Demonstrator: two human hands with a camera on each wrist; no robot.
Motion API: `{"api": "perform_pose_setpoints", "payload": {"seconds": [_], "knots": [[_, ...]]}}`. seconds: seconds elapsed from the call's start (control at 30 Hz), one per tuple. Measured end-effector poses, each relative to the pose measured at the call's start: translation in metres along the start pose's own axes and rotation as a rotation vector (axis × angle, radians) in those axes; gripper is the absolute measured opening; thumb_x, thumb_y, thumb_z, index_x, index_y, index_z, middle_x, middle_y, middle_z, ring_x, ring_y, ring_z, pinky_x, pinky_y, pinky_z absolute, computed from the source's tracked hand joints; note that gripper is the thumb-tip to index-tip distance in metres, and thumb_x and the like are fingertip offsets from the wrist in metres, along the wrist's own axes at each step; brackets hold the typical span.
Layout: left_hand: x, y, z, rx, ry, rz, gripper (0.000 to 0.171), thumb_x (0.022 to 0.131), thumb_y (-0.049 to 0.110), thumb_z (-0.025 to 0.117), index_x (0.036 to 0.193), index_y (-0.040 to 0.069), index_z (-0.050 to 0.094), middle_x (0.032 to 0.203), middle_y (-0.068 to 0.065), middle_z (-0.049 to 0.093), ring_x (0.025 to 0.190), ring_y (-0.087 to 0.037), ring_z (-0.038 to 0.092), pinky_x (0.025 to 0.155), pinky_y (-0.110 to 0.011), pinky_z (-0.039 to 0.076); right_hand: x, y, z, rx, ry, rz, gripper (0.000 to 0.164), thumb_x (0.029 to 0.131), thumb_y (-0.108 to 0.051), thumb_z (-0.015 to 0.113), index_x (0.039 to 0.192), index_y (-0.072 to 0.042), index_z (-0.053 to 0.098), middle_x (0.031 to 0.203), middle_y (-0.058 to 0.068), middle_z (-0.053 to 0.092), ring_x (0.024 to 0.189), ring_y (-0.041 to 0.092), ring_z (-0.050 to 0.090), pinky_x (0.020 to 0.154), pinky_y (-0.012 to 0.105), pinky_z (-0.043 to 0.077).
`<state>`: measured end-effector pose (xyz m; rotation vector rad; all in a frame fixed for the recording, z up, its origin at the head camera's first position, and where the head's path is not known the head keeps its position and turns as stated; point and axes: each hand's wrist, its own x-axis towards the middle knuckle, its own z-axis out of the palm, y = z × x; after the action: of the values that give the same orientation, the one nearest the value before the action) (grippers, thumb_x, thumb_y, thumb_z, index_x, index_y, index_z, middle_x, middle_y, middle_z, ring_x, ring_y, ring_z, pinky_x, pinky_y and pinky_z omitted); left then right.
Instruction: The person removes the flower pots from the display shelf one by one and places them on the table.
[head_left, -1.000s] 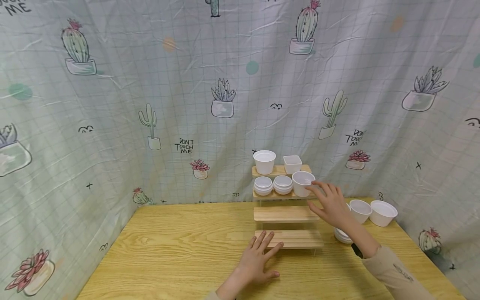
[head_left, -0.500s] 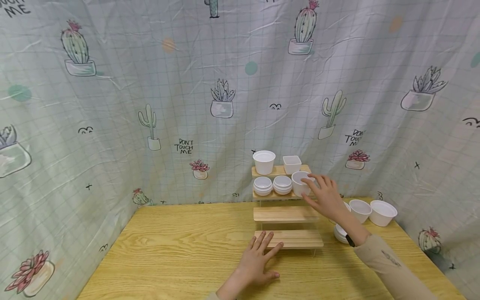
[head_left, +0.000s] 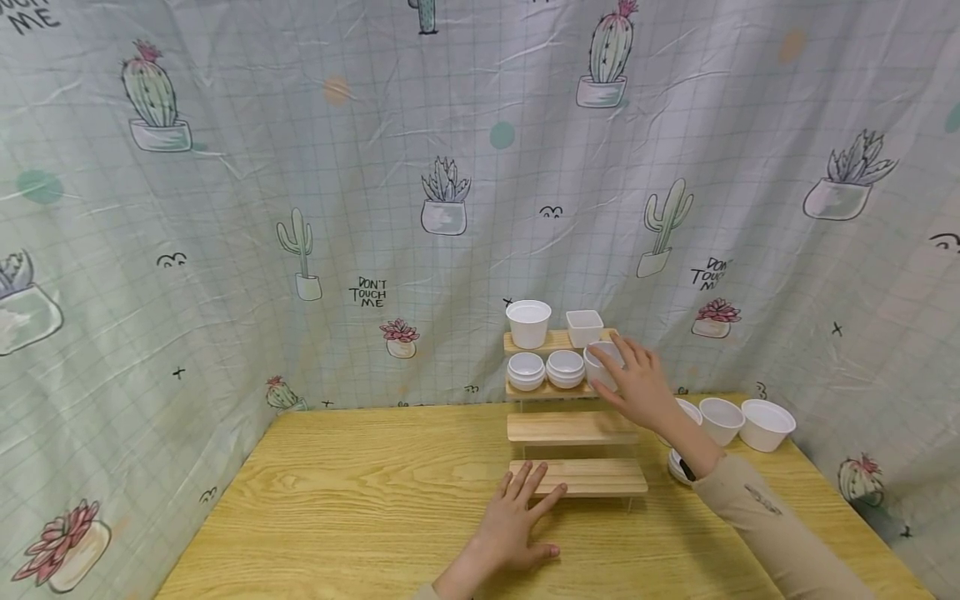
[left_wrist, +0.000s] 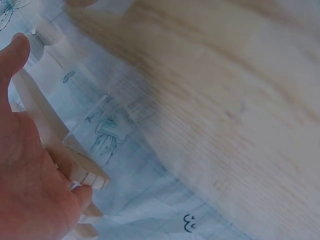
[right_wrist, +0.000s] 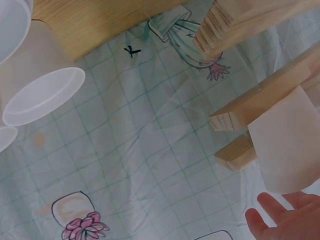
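Observation:
A wooden tiered display stand (head_left: 576,427) stands on the table, its steps rising toward the back. My right hand (head_left: 641,392) is over a white round tub (head_left: 609,379) at the right end of the second step from the top. Its fingers look loosely extended around the tub's near side and rim; whether they touch it is unclear. In the right wrist view, fingertips lie close to the rim of the tub (right_wrist: 287,145). My left hand (head_left: 510,521) rests with spread fingers at the front edge of the lowest step (head_left: 592,477).
Two small white jars (head_left: 527,372) share the tub's step. Above them are a round tub (head_left: 528,325) and a square cup (head_left: 585,328). Several white containers (head_left: 767,425) stand on the table at right, partly behind my right forearm. A cactus-print curtain (head_left: 375,208) hangs behind.
My right hand has moved left, from the tub's right rim to over its front and right part. The tub stays in place. The left hand has not moved.

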<state>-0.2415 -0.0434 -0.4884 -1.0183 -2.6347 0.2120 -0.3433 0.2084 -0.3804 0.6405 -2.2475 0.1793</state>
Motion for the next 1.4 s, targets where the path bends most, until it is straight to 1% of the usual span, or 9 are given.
{"api": "perform_pose_setpoints", "payload": {"seconds": [0.3,0.43,0.53,0.8,0.97,1.23,1.4], "knots": [[0.000,-0.001,0.001,0.004,0.010,0.001,0.079,0.077,0.067,0.045,0.142,0.031,0.019,0.148,-0.010,0.022,0.135,-0.028,0.025,0.105,-0.042,0.032,0.007,-0.001,0.005,-0.001,-0.076,0.056,0.051,0.080,-0.035,0.061,0.127,-0.020,0.047,0.132,0.028,0.040,0.116,0.045,0.041,0.087,0.058,0.033],[0.000,0.000,0.001,0.008,0.003,0.000,0.079,0.077,0.067,0.044,0.142,0.031,0.018,0.148,-0.009,0.021,0.135,-0.027,0.024,0.105,-0.042,0.032,0.009,-0.003,0.005,-0.001,-0.109,0.080,0.051,0.080,-0.036,0.061,0.126,-0.021,0.048,0.131,0.026,0.041,0.116,0.045,0.041,0.085,0.057,0.032],[0.000,0.000,0.000,0.010,-0.001,0.000,0.080,0.077,0.068,0.044,0.143,0.031,0.018,0.148,-0.009,0.021,0.135,-0.027,0.024,0.105,-0.041,0.032,0.010,-0.004,0.005,-0.013,-0.122,0.079,0.050,0.080,-0.036,0.061,0.126,-0.021,0.048,0.130,0.024,0.043,0.114,0.045,0.041,0.084,0.058,0.033],[0.000,0.000,0.001,0.011,-0.004,0.000,0.081,0.076,0.068,0.045,0.143,0.031,0.017,0.148,-0.009,0.021,0.135,-0.028,0.024,0.105,-0.042,0.032,0.011,-0.004,0.006,-0.008,-0.103,0.062,0.048,0.080,-0.035,0.063,0.125,-0.026,0.049,0.124,0.024,0.046,0.108,0.044,0.044,0.081,0.058,0.033],[0.001,0.000,0.003,0.008,-0.005,-0.003,0.081,0.076,0.069,0.044,0.143,0.031,0.017,0.148,-0.009,0.020,0.136,-0.028,0.023,0.105,-0.042,0.031,0.011,-0.004,0.006,-0.013,-0.088,0.058,0.048,0.078,-0.033,0.064,0.124,-0.026,0.051,0.122,0.024,0.047,0.105,0.044,0.044,0.080,0.057,0.033],[0.001,0.000,0.003,0.004,0.004,-0.001,0.082,0.075,0.069,0.045,0.143,0.032,0.017,0.148,-0.009,0.021,0.136,-0.028,0.023,0.105,-0.042,0.031,0.009,-0.001,0.004,-0.008,-0.069,0.051,0.045,0.080,-0.033,0.063,0.123,-0.029,0.051,0.116,0.022,0.050,0.101,0.040,0.046,0.077,0.054,0.033],[0.000,0.000,0.004,0.014,0.008,0.001,0.081,0.076,0.069,0.044,0.143,0.032,0.017,0.148,-0.009,0.021,0.136,-0.028,0.024,0.105,-0.041,0.031,0.007,0.001,0.002,-0.004,-0.071,0.051,0.042,0.081,-0.033,0.062,0.121,-0.028,0.054,0.111,0.022,0.052,0.101,0.038,0.046,0.077,0.053,0.031]]}}
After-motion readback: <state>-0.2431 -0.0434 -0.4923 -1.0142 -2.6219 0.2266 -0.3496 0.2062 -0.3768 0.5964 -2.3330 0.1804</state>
